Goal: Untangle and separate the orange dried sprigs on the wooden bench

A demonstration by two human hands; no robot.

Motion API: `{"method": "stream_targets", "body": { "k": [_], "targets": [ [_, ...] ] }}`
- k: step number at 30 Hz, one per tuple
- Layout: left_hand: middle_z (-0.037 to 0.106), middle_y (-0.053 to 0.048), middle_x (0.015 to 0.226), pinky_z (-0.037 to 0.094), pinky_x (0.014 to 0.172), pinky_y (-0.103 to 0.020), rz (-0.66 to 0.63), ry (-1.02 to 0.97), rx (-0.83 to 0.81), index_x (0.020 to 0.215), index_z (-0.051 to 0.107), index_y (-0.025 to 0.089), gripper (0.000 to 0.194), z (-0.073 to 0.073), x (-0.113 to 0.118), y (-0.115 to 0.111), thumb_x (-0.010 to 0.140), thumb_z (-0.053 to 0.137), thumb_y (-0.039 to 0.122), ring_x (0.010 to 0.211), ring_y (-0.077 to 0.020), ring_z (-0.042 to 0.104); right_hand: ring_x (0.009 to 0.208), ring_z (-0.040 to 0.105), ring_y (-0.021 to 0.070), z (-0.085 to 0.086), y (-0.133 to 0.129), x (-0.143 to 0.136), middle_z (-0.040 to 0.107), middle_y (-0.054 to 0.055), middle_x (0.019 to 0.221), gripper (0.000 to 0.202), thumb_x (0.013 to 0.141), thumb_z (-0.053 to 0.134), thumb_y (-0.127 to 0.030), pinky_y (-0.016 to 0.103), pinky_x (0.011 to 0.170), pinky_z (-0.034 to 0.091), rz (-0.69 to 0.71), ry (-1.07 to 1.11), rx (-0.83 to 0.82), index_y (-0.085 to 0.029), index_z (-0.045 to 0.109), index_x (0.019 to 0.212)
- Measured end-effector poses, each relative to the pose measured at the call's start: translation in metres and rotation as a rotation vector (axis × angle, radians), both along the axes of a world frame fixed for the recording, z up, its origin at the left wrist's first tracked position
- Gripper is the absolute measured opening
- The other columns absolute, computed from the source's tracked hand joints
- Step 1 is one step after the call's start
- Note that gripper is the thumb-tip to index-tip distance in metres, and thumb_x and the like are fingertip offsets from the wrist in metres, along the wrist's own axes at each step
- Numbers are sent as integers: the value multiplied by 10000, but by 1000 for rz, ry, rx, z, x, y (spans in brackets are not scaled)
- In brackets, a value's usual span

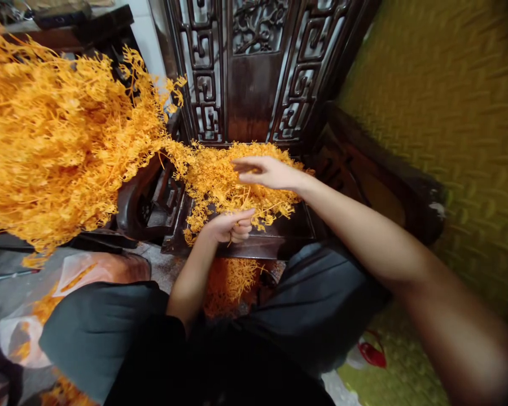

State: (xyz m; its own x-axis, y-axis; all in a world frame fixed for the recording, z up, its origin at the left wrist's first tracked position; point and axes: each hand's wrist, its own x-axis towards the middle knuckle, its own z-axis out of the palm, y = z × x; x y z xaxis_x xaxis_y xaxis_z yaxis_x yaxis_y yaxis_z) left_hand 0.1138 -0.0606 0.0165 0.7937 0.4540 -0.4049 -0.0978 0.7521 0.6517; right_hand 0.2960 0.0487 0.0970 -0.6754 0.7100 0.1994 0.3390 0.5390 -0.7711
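Orange, curly artificial-looking sprigs [220,175] lie in a heap on the dark wooden chair seat [292,228]. At the heap's front edge, my left hand [232,225] is closed with the thumb on top, pinching a thin orange stem whose sprig spreads away to the right. Over the middle of the heap hovers my right hand [265,172], its fingers apart and pointing left, with nothing seen in it. A much larger mass of the same orange sprigs [59,129] fills the left side.
The chair's carved back [254,84] rises behind the seat, with a curved armrest [138,206] at left. More orange pieces [237,279] lie below the seat. Plastic bags [105,268] stand on the floor at lower left. Yellow-green woven material [440,96] covers the right.
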Motion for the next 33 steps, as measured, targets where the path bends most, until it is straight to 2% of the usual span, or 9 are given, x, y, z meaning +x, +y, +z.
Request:
{"method": "stream_targets", "body": {
  "k": [2,6,8,13,16,19,22,26,33],
  "targets": [
    [191,85,472,153,362,-168,-18,19,-4,590,344,206,564,1,3,-1,1074,390,491,369,-61,140,894,730,205,1,8,1,782,68,944,295,802,802,-345,387,916,614,8,29,-104,-163,795,1034],
    [184,85,476,132,364,-174,-8,39,-21,587,337,208,565,1,5,-2,1071,396,492,369,-60,137,793,716,177,0,38,19,738,83,923,226,937,651,-304,394,820,632,-534,362,0,-140,741,1062],
    [170,83,477,126,363,-178,7,44,-25,583,333,209,565,1,4,-1,1084,349,469,372,-64,129,877,737,207,-2,42,28,734,104,1005,242,975,590,-290,442,873,632,-609,350,68,-147,726,1116],
    [186,78,480,143,372,-168,-44,91,8,579,328,205,577,0,5,1,1063,420,506,388,-56,139,1425,550,334,-3,5,25,596,147,1500,293,904,692,-261,539,1261,381,-95,-160,207,-150,782,1159],
    [199,81,479,145,377,-166,-111,104,54,574,336,205,593,-1,8,0,1002,550,554,389,-45,160,1348,624,248,10,-18,14,651,94,1453,469,974,647,-413,432,1209,455,255,-205,35,-178,696,1377],
    [229,84,473,144,376,-171,-151,93,96,579,352,205,593,-2,11,0,941,641,574,382,-38,175,1222,694,194,23,-27,10,715,53,1361,513,994,613,-490,327,1086,531,448,-250,-133,-183,684,1399],
    [218,91,469,132,382,-170,-163,106,135,576,343,207,601,-3,14,-2,905,687,576,386,-34,168,1211,694,189,28,-30,13,718,39,1355,492,958,671,-469,299,1063,524,497,-311,-114,-196,711,1365],
    [205,97,464,112,400,-176,-165,131,186,571,308,214,627,-7,17,-2,875,713,585,387,-30,162,1271,662,212,26,-39,10,678,67,1421,576,829,762,-186,325,1105,490,472,-402,91,-206,690,1400],
    [257,92,461,91,409,-201,-99,279,247,604,348,222,554,-8,22,-1,864,715,546,383,-27,168,1058,719,272,38,-67,-7,706,125,1355,907,753,679,-56,340,779,502,318,-670,389,-275,466,1607]
  ]
}}
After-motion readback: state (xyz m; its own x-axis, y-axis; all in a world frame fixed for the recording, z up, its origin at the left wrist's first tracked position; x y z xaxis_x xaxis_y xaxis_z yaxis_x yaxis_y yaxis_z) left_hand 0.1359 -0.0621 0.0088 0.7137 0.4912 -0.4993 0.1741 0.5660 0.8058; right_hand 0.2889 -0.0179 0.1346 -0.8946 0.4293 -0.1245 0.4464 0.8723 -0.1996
